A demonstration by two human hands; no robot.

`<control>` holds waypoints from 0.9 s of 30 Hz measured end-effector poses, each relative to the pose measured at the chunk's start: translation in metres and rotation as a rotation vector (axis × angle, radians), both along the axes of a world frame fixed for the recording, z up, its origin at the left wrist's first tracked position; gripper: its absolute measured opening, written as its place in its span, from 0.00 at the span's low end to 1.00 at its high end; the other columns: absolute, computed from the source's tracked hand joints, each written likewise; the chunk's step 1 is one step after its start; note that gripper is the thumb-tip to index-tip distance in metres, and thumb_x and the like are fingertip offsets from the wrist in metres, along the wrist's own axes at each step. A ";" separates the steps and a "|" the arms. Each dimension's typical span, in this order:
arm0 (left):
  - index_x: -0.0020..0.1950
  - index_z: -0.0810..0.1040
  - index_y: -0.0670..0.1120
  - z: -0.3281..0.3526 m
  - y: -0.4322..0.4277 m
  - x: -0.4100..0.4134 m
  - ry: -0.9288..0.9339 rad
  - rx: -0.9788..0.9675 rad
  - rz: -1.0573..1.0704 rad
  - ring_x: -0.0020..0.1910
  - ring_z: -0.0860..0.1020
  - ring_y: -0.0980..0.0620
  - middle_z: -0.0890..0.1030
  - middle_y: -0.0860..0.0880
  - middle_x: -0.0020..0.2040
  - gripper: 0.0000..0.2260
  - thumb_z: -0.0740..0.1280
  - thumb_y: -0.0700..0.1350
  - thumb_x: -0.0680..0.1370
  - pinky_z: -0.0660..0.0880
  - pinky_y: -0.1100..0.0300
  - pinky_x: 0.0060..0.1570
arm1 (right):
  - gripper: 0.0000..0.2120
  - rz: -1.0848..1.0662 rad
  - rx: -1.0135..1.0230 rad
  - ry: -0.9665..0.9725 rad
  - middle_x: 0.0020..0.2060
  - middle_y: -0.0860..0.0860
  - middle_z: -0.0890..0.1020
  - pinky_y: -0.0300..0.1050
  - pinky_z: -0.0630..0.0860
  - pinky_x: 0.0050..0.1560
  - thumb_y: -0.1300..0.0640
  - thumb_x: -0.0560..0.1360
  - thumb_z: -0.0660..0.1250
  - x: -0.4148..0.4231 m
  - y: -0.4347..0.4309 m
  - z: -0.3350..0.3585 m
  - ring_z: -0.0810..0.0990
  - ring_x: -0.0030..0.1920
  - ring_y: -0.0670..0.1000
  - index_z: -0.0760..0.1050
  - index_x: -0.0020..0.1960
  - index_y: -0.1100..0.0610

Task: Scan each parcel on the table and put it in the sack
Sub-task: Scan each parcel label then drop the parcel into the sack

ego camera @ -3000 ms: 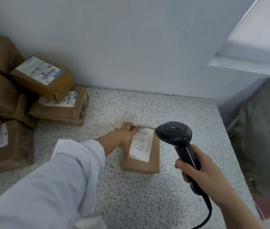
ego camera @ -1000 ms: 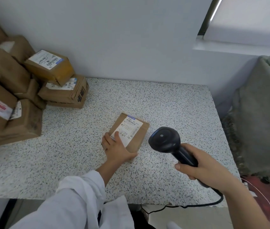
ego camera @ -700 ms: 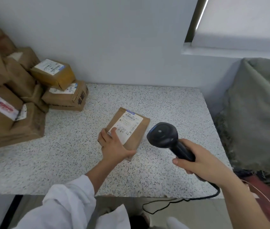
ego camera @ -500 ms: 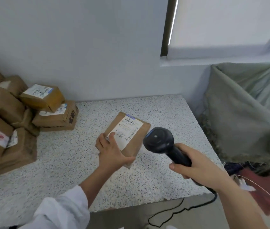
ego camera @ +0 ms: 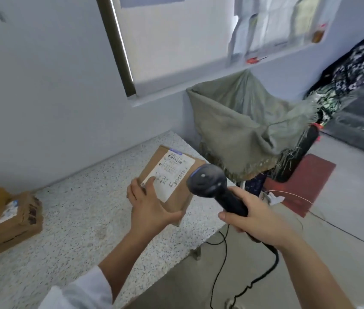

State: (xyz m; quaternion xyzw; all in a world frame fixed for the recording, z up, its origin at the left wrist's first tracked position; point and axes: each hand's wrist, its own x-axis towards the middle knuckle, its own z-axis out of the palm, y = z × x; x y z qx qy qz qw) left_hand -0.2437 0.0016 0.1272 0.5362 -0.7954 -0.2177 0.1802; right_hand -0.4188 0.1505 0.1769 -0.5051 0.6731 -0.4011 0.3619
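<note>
Left hand [ego camera: 149, 206]: grips the parcel [ego camera: 176, 172] at its near end, fingers on top, thumb curled round the near edge.
Right hand [ego camera: 256, 221]: wrapped round the handle of the scanner [ego camera: 207, 184], whose head is just beside the parcel's right edge.
Parcel position: at the right end of the table [ego camera: 83, 215], apparently tilted up.
Key relation: the sack [ego camera: 243, 130] lies beyond and right; the parcel's long axis points roughly at it; the left hand carries.
Parcel appearance: brown carton, white label [ego camera: 174, 170] facing up, barcodes visible.

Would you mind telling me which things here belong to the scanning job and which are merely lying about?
Job: parcel in left hand; scanner in right hand; sack; stacked parcels.
Lying about: papers on the sill; red mat; dark patterned cloth.
</note>
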 end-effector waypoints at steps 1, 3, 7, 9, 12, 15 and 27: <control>0.74 0.50 0.49 0.002 0.004 -0.012 -0.003 -0.015 -0.023 0.74 0.39 0.45 0.43 0.45 0.74 0.51 0.77 0.59 0.61 0.61 0.45 0.68 | 0.14 -0.034 -0.007 0.003 0.33 0.45 0.74 0.31 0.66 0.26 0.56 0.73 0.70 -0.009 0.007 0.001 0.74 0.27 0.41 0.70 0.53 0.43; 0.74 0.51 0.50 0.003 0.011 -0.039 -0.010 -0.036 -0.065 0.74 0.40 0.46 0.44 0.45 0.74 0.51 0.77 0.59 0.61 0.62 0.46 0.67 | 0.13 -0.086 -0.031 -0.011 0.33 0.45 0.74 0.31 0.67 0.27 0.58 0.73 0.70 -0.029 0.021 0.002 0.74 0.27 0.41 0.71 0.54 0.47; 0.73 0.51 0.51 0.003 0.022 -0.110 0.038 -0.063 -0.114 0.73 0.39 0.48 0.43 0.47 0.74 0.51 0.77 0.61 0.59 0.65 0.47 0.65 | 0.15 -0.162 -0.051 -0.021 0.34 0.43 0.78 0.33 0.71 0.32 0.59 0.72 0.70 -0.090 0.042 0.004 0.76 0.28 0.40 0.72 0.56 0.49; 0.73 0.52 0.51 0.004 0.029 -0.151 0.059 -0.072 -0.129 0.73 0.39 0.48 0.43 0.47 0.74 0.51 0.77 0.62 0.59 0.64 0.47 0.66 | 0.15 -0.175 -0.052 -0.007 0.33 0.39 0.79 0.36 0.73 0.33 0.58 0.72 0.71 -0.129 0.050 0.005 0.76 0.29 0.40 0.72 0.55 0.47; 0.73 0.52 0.52 0.005 0.043 -0.213 0.118 -0.056 -0.139 0.73 0.40 0.48 0.44 0.46 0.73 0.51 0.77 0.62 0.58 0.63 0.45 0.67 | 0.14 -0.173 -0.081 0.001 0.33 0.41 0.79 0.39 0.73 0.34 0.57 0.71 0.71 -0.190 0.061 0.012 0.76 0.29 0.41 0.73 0.53 0.47; 0.72 0.52 0.52 0.008 0.060 -0.265 0.167 -0.061 -0.144 0.73 0.41 0.48 0.46 0.46 0.73 0.51 0.77 0.61 0.58 0.63 0.45 0.68 | 0.13 -0.175 -0.100 0.028 0.32 0.38 0.79 0.35 0.71 0.32 0.58 0.72 0.71 -0.241 0.068 0.020 0.76 0.29 0.39 0.72 0.52 0.48; 0.73 0.52 0.51 0.041 0.035 -0.393 0.121 -0.106 -0.171 0.74 0.40 0.46 0.43 0.46 0.75 0.50 0.76 0.63 0.60 0.59 0.45 0.69 | 0.13 -0.234 -0.114 0.031 0.37 0.45 0.78 0.36 0.73 0.35 0.57 0.73 0.70 -0.363 0.054 0.031 0.77 0.32 0.40 0.71 0.53 0.45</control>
